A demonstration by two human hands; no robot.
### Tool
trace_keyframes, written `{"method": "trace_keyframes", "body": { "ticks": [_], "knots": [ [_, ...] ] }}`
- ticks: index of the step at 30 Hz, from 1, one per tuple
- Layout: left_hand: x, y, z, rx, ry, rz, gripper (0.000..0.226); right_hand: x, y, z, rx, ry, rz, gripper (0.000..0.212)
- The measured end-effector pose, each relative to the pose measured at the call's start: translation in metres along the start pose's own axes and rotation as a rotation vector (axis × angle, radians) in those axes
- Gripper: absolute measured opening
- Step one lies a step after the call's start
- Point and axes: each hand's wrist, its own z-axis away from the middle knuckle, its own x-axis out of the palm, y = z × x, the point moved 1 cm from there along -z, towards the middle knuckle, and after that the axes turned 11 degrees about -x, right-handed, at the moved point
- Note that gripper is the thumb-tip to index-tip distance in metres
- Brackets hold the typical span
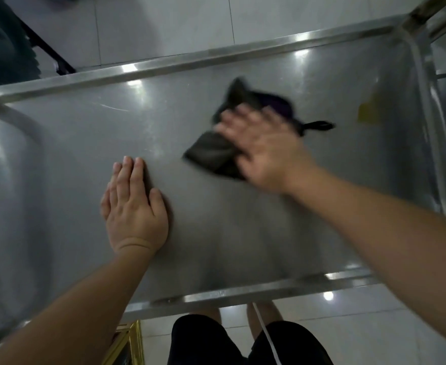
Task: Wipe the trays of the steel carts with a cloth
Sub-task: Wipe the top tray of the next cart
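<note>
The right hand [262, 148] lies flat on top of the cloth [216, 156], fingers straight and a little spread, pointing to 11 o'clock. It looks blurry. Its bare arm reaches in from 4 o'clock. The hand presses the cloth down on the tray [71, 143]; it does not curl round it.

The left hand [135, 206] lies flat on the bare steel, palm down, fingers straight and close together, pointing to 12 o'clock. It holds nothing. Its arm comes in from 7 o'clock.

The cloth is dark grey and bunched up, with a bit of purple at its far edge. A small black loop [319, 125] sticks out at 3 o'clock from it. The cloth sits on the right half of the tray, at 2 o'clock from the left hand.

The tray is shiny grey steel with raised rims, and bright light spots shine on it. A yellow sticker [368, 111] sits near its right end. Below the near rim are the person's black shorts [203, 341] and a pale tiled floor [163, 27].
</note>
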Motion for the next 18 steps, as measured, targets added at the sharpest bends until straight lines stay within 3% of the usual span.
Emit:
{"method": "trace_keyframes", "body": {
  "ticks": [3,6,9,11,13,16,18],
  "knots": [
    [0.001,-0.001,0.000,-0.010,-0.004,-0.009,0.069,-0.022,0.086,0.050,0.387,0.095,0.036,0.069],
    [0.001,-0.001,0.000,-0.006,-0.005,-0.006,0.068,-0.038,0.131,0.109,0.718,0.135,0.026,0.068],
    [0.000,0.000,0.000,-0.010,-0.018,-0.007,0.069,-0.035,0.108,0.114,1.070,0.238,-0.029,0.069],
    [-0.001,0.001,0.000,-0.011,-0.018,-0.010,0.069,-0.023,0.061,0.092,1.211,0.300,-0.052,0.070],
    [-0.002,0.002,0.001,-0.009,-0.016,-0.008,0.070,-0.007,0.000,0.066,1.122,0.299,-0.043,0.069],
    [-0.004,0.003,0.001,-0.009,-0.018,-0.017,0.070,0.014,-0.079,0.029,0.752,0.190,-0.027,0.068],
    [-0.005,0.003,0.001,-0.012,-0.018,-0.016,0.069,0.019,-0.099,0.001,0.490,0.119,-0.018,0.065]
  ]
}}
